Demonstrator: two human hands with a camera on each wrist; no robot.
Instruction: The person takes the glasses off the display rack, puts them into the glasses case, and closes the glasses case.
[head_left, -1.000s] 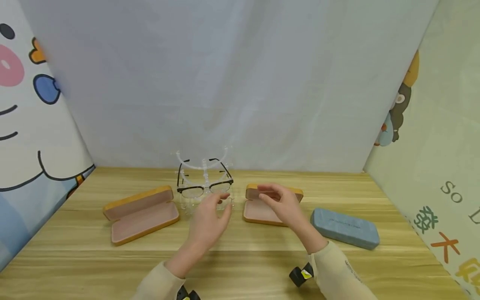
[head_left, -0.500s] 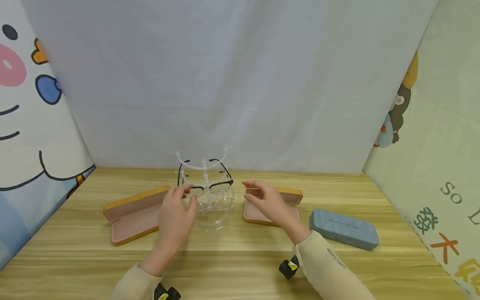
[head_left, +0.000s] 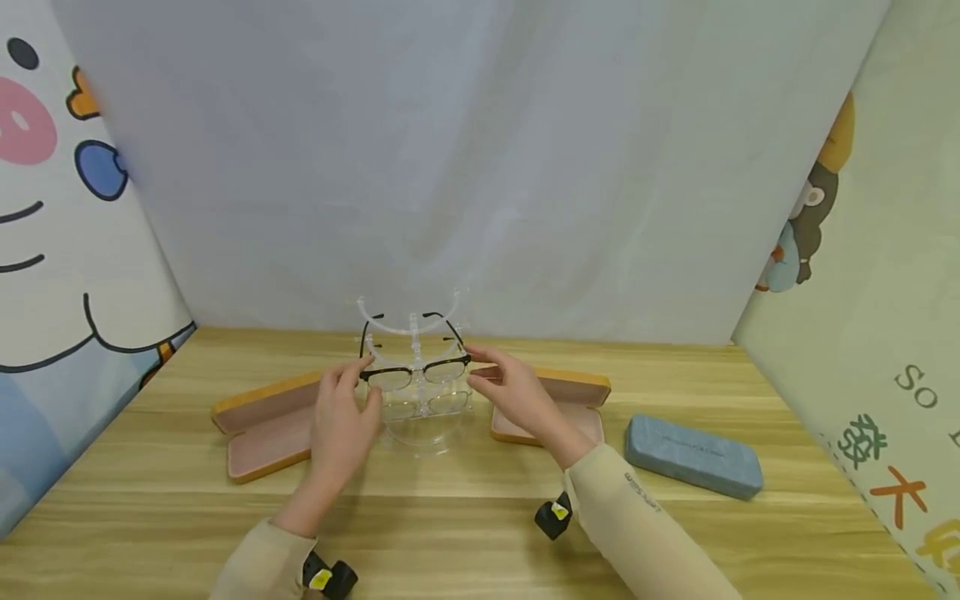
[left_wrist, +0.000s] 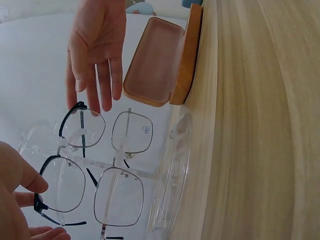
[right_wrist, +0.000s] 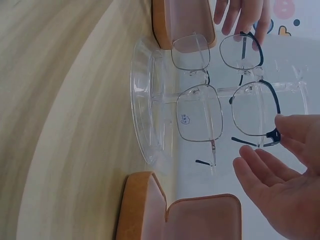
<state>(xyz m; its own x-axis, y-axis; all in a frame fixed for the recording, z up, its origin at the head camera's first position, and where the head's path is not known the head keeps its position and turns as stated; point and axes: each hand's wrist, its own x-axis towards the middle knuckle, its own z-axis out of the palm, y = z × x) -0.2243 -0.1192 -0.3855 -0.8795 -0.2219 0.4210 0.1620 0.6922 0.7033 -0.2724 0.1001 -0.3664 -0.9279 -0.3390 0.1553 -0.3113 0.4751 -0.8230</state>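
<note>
Black half-rim glasses (head_left: 446, 369) rest on the upper tier of a clear display stand (head_left: 417, 337). Thin metal-rimmed glasses (head_left: 450, 404) sit on the tier below. My left hand (head_left: 343, 421) is at the left end of the black pair, one fingertip at the frame corner in the left wrist view. At the opposite end is my right hand (head_left: 521, 404), thumb and fingers parted around the hinge corner. In the right wrist view a fingertip (right_wrist: 286, 122) meets that corner. Neither hand visibly closes on the frame.
Left of the stand lies an open orange glasses case (head_left: 270, 446) with a pink lining. Another open orange case (head_left: 581, 412) lies behind the right hand. A closed blue case (head_left: 693, 454) is farther right. A white curtain (head_left: 480, 167) hangs behind the wooden table (head_left: 450, 533).
My left hand has moved left from in front of the stand to the black glasses' left end. My right hand has moved left from the right orange case to their right end.
</note>
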